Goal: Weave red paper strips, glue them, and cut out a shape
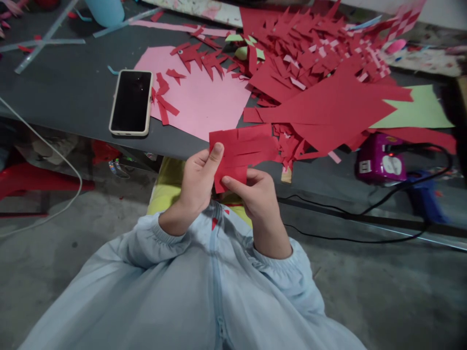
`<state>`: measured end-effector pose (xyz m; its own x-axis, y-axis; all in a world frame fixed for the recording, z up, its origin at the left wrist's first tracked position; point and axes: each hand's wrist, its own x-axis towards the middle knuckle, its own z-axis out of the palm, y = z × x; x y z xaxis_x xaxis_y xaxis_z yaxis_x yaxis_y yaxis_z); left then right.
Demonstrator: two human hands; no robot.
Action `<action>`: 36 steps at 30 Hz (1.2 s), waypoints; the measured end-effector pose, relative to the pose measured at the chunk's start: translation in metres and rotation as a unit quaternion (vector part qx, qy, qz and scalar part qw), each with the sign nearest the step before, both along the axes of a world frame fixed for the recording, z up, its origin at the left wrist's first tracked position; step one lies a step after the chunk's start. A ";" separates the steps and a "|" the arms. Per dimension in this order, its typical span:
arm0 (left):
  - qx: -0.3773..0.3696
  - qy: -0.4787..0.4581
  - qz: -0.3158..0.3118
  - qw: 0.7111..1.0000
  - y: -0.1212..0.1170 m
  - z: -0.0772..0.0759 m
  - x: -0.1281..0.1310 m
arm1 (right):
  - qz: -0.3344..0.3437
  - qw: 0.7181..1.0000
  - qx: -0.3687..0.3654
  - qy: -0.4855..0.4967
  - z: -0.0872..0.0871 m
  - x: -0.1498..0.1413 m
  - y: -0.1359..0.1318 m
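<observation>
Left hand [197,180] and right hand [260,194] are pinching red paper [233,163], long axis running left-right. Far-right purple box [370,152] is showing an unreadable label [365,166].

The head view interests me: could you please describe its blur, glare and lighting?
Head view: the checkered paper at upper right looks smeared; the left hand, right hand and held red sheet look clearer; the phone screen shows faint reflections, no strong glare; light is dim.

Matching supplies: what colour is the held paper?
The held paper is red, clearest in the head view.
</observation>
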<state>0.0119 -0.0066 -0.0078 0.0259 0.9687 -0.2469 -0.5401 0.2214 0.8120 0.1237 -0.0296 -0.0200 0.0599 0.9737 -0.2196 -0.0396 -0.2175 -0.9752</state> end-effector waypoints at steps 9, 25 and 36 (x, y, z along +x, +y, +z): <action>-0.004 -0.008 0.028 1.000 -0.003 0.003 0.006 | 0.018 1.000 -0.016 -0.019 0.001 -0.003 -0.002; -0.008 0.036 -0.048 0.998 -0.008 -0.010 -0.020 | -0.058 0.990 0.108 -0.068 0.013 0.045 0.019; -0.026 0.034 -0.093 0.995 -0.008 -0.013 -0.018 | -0.072 0.976 0.121 -0.168 0.022 0.041 0.024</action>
<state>-0.0061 -0.0145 -0.0213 0.1861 0.9343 -0.3041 -0.4305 0.3557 0.8295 0.1647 -0.0056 0.0025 0.2285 0.9709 0.0720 0.2780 0.0058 -0.9606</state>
